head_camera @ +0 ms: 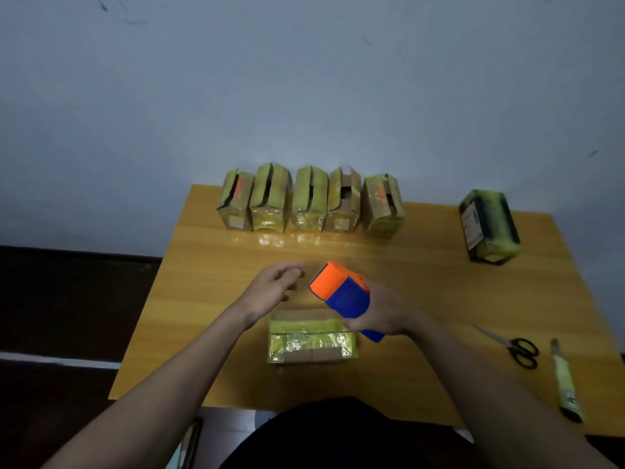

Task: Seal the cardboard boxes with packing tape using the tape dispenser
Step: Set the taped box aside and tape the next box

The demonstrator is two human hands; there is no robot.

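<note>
My right hand [382, 314] grips a blue and orange tape dispenser [341, 292], held in the air with its orange end pointing up and left. Below it, near the table's front, lies a cardboard box [311, 336] wrapped in shiny yellowish tape. My left hand [274, 287] hovers just left of the dispenser and above the box's far left corner, fingers apart and holding nothing. Several cardboard boxes [309, 201] stand in a row along the table's far edge, their top flaps gaping. Another taped box [488, 226] sits alone at the far right.
On the wooden table [209, 286], black-handled scissors [514, 345] and a yellow utility knife [564, 384] lie at the right front. A pale wall rises behind the table. Dark floor lies to the left. My dark-clothed lap shows below the table's front edge.
</note>
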